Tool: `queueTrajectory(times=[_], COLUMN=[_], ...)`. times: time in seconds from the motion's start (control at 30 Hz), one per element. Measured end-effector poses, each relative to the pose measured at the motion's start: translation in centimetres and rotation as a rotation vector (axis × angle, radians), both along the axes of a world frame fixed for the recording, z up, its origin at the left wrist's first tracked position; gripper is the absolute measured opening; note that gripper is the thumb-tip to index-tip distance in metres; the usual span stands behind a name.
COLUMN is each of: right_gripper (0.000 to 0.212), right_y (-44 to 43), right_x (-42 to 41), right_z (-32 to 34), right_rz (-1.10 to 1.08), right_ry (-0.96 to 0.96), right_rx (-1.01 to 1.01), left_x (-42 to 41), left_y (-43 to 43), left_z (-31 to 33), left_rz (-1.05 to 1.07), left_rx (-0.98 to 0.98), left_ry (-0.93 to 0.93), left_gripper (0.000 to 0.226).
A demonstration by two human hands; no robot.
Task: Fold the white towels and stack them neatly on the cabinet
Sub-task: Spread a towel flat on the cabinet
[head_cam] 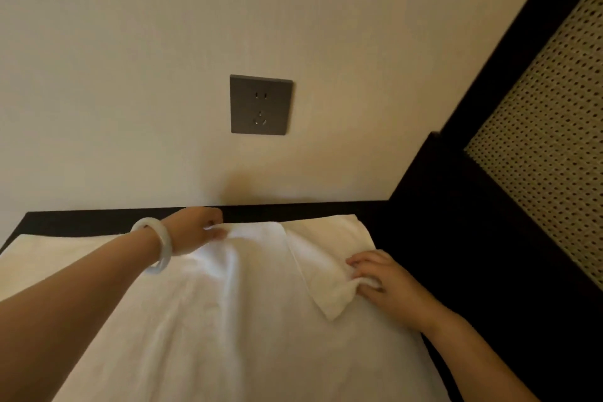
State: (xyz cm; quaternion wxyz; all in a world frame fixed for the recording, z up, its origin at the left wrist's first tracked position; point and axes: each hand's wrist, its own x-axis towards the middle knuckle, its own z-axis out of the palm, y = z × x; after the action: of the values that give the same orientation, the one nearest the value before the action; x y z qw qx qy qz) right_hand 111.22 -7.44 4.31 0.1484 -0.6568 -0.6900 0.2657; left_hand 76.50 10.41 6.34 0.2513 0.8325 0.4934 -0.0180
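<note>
A large white towel (208,320) lies spread over the dark cabinet top (408,238) and hangs toward me. Its far right part is turned over into a narrower fold (323,248). My left hand (195,232), with a pale bangle on the wrist, pinches the towel's far edge near the back of the cabinet. My right hand (381,281) grips a bunched bit of the folded part at its right side, near the cabinet's right end.
A beige wall rises right behind the cabinet, with a dark grey socket plate (260,104) above the towel. To the right stands a dark wooden frame (483,101) with a woven cane panel (548,127).
</note>
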Motion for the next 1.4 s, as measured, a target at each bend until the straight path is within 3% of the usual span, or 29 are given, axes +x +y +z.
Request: queueTrajectory(times=[0.13, 0.17, 0.33, 0.53, 0.7, 0.87, 1.03, 1.2, 1.33, 1.4], right_gripper=[0.028, 0.029, 0.019, 0.024, 0.029, 0.023, 0.022, 0.019, 0.03, 0.033], right_y=[2.5, 3.8, 8.5, 9.1, 10.1, 11.5, 12.5, 12.6, 12.3, 12.4], right_x=[-0.1, 0.2, 1.2, 1.4, 1.1, 1.2, 0.8, 0.3, 0.3, 0.5], right_z=[2.7, 2.8, -0.5, -1.3, -1.7, -1.6, -1.6, -2.3, -2.5, -2.3], right_rz=[-0.441, -0.525, -0.611, -0.593, -0.657, -0.719, -0.698, -0.793, -0.748, -0.747], right_ry=[0.608, 0.647, 0.17, 0.115, 0.101, -0.019, -0.091, -0.176, -0.384, -0.291], right_rx=[0.006, -0.003, -0.122, -0.084, 0.079, -0.029, -0.102, -0.027, 0.055, 0.018], left_x=[-1.7, -2.0, -1.5, -1.9, -1.9, -0.7, -0.9, -0.4, -0.4, -0.7], left_y=[1.4, 1.9, 2.4, 1.8, 1.9, 2.0, 1.5, 1.6, 1.8, 2.0], left_z=[2.0, 2.4, 0.1, -2.6, -2.4, -2.7, -2.9, -3.4, -3.1, -3.0], left_rz=[0.028, 0.031, 0.051, 0.105, 0.123, 0.109, 0.14, 0.176, 0.061, -0.026], left_rx=[0.027, 0.032, 0.028, -0.009, 0.0, 0.013, 0.023, 0.055, 0.12, 0.149], left_ry=[-0.083, -0.077, 0.088, -0.011, -0.049, 0.11, 0.059, 0.106, 0.197, 0.253], left_gripper=[0.026, 0.029, 0.025, 0.026, 0.02, 0.022, 0.023, 0.028, 0.021, 0.023])
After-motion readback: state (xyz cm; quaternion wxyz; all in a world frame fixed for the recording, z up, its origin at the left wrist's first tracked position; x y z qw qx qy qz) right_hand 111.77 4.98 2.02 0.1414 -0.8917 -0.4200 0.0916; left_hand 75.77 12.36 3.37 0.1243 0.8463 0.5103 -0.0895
